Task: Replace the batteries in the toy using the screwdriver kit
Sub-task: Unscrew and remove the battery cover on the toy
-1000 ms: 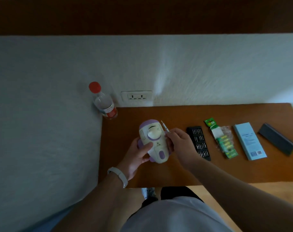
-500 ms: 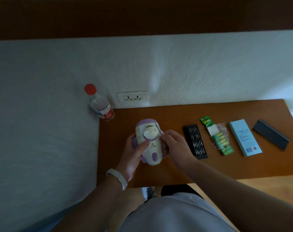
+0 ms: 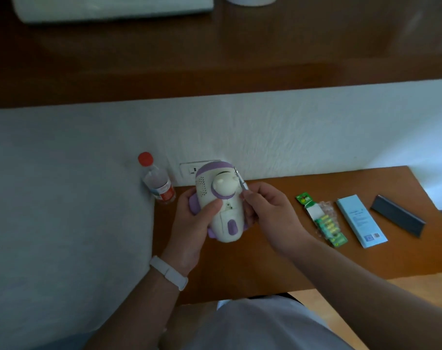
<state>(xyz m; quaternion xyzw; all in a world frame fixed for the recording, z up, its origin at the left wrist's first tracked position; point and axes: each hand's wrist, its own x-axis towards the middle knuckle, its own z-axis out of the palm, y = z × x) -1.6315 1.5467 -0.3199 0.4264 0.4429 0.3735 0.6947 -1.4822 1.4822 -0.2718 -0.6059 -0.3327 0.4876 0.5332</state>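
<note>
- Now the right hand's point(image 3: 268, 218) fingers point(image 3: 252, 198) pinch the screwdriver point(image 3: 240, 181), whose tip still points up beside the toy's head.
- The left hand point(image 3: 194, 226) grips the toy point(image 3: 225, 223), thumb across its front. The toy has been raised from low over the table point(image 3: 265, 263).
- The cover screw point(image 3: 228, 205) shows just beside the thumb and looks untouched, so unscrewing probably has not begun.
- The battery pack point(image 3: 327, 224) lies unmoved on the table, to the right.

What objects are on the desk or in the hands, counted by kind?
White and purple plastic toy: 1
Thin metal screwdriver: 1
Clear plastic bottle with red cap: 1
Green pack of batteries: 1
Pale blue flat box: 1
Dark grey long case: 1
Total: 6
</note>
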